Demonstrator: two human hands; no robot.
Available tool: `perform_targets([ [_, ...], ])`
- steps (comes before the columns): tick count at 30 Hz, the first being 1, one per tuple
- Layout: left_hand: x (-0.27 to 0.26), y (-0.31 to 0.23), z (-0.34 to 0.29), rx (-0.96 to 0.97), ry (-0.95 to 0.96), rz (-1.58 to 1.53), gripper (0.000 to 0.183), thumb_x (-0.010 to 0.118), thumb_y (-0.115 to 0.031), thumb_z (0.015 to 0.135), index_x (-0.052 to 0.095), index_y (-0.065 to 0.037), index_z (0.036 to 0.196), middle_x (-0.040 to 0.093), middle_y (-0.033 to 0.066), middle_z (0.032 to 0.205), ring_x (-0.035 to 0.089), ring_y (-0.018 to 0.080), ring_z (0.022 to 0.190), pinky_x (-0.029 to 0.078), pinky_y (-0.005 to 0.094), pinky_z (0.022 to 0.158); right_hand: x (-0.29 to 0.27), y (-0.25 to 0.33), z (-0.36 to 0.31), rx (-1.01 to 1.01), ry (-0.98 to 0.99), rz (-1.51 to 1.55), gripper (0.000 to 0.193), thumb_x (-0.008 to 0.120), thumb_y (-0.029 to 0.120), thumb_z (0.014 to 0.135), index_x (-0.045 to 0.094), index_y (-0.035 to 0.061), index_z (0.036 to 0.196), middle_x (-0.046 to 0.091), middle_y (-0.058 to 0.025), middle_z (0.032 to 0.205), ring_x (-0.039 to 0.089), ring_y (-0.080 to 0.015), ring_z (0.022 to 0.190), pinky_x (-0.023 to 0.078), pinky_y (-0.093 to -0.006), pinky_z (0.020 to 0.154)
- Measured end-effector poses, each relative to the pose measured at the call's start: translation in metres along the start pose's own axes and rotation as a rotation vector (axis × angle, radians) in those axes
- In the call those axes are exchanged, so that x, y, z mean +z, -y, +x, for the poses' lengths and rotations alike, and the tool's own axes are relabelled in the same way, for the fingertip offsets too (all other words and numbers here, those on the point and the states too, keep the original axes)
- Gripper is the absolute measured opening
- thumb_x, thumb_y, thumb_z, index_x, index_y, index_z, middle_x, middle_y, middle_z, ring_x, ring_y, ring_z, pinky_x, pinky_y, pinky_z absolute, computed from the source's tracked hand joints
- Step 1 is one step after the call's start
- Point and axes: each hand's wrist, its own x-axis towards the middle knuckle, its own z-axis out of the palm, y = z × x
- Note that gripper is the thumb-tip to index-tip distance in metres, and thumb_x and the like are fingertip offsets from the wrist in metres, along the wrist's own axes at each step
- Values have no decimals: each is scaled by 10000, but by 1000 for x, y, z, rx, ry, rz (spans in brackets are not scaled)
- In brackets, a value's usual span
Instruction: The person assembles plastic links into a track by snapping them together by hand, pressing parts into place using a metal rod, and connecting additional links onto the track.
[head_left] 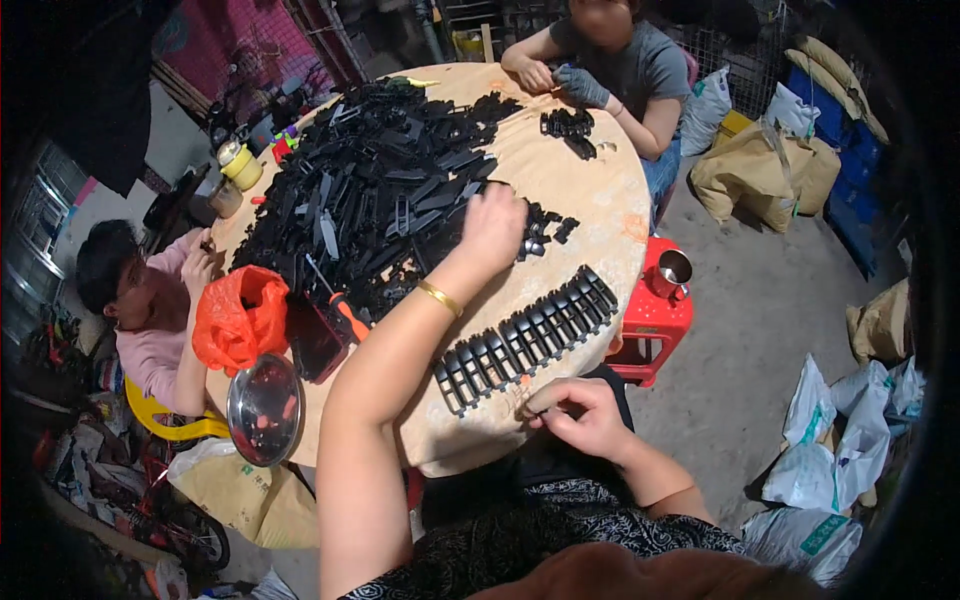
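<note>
My left hand (494,226) reaches over the right edge of a heap of black plastic parts (370,190), its fingers curled down; what they hold, if anything, is hidden. Near the table's front edge my right hand (583,418) is closed in a pinch, with a small dark piece partly visible at the fingertips, too small to name. Between my hands and the near right edge lies a slanting row of matching black clip-like parts (525,340), set side by side. A few loose black pieces (545,232) lie just right of my left hand.
The round table (610,200) has a pale cover. An orange-handled screwdriver (350,318), red plastic bag (240,320) and steel bowl (264,410) are left of my arm. Two people sit around the table. A red stool (655,315) bears a metal mug (672,272); sacks (765,175) stand beyond.
</note>
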Motion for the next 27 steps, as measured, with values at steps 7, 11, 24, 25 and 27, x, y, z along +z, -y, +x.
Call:
perform_targets([
  [7, -16, 29, 2, -314, 358, -13, 265, 620, -273, 743, 673, -56, 886, 501, 139, 1077, 419, 288, 1083, 435, 413, 844, -16, -8, -13, 20, -107, 57, 162, 510, -65, 740, 632, -15, 833, 644, -81, 778, 617, -87, 657, 492, -207, 588],
  [11, -14, 29, -8, -322, 299, 25, 217, 591, -204, 723, 677, -52, 852, 526, 130, 1027, 464, 288, 1007, 437, 391, 824, -12, -15, -11, 69, -123, 178, 124, 545, -37, 749, 635, -15, 831, 645, -70, 788, 604, -64, 644, 484, -195, 565],
  [24, -56, 43, -82, -827, -79, -1717, 155, 427, -67, 889, 485, -13, 1022, 596, 100, 902, 619, 190, 806, 547, 332, 714, -5, -1, 15, -117, -88, -222, 169, 611, 16, 747, 649, 6, 911, 616, -120, 897, 597, -179, 788, 466, -272, 717],
  [25, -60, 40, -91, -848, -71, -1782, 150, 439, -76, 890, 487, -20, 1021, 593, 90, 883, 619, 187, 796, 550, 335, 704, -3, 2, 21, -123, -81, -220, 169, 611, 16, 747, 649, 6, 911, 616, -120, 897, 597, -179, 788, 466, -272, 717],
  [27, -71, 31, -108, -861, -136, -1857, 128, 438, -77, 895, 490, -28, 1001, 605, 83, 853, 630, 186, 737, 551, 288, 632, 5, 9, 37, -261, -91, -283, 176, 607, 22, 750, 645, 8, 921, 601, -145, 985, 582, -240, 922, 453, -313, 792],
])
